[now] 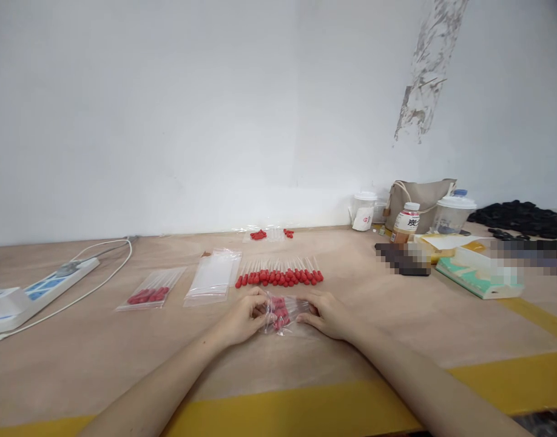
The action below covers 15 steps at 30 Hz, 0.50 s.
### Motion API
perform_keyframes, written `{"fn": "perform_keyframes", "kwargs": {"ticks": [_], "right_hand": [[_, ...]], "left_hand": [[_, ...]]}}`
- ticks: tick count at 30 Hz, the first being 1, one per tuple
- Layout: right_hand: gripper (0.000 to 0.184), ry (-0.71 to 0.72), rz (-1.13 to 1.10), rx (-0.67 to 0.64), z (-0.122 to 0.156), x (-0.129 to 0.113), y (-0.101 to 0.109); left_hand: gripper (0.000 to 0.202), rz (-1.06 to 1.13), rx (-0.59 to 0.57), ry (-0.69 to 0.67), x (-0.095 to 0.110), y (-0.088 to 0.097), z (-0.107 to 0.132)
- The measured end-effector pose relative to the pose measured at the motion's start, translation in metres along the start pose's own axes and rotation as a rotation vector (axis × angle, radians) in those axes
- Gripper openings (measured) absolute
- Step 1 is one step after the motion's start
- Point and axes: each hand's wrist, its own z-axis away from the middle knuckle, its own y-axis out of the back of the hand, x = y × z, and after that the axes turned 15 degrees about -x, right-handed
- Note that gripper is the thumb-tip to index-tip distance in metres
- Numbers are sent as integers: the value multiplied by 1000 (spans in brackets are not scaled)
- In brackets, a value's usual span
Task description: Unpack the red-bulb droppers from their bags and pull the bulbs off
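Both my hands rest on the wooden table and hold a small clear plastic bag with red-bulbed droppers inside. My left hand pinches the bag's left end with curled fingers. My right hand grips its right end, fingers pressed on the plastic. Just beyond the bag lies a row of loose droppers, red bulbs toward me. A stack of empty clear bags lies to the left of that row, and a filled bag of droppers lies further left.
A white power strip with its cable sits at the far left. More red pieces in plastic lie by the wall. At the right stand cups, a bottle, a beige bag, a tissue pack and a black pile.
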Motion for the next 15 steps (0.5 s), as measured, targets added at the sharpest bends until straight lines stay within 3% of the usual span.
{"fn": "perform_keyframes", "kwargs": {"ticks": [9, 15], "right_hand": [[31, -28, 7, 75, -1, 1, -3], [28, -60, 10, 98, -2, 0, -6]], "left_hand": [[32, -127, -64, 2, 5, 2, 0], [27, -182, -57, -47, 15, -3, 2]]}}
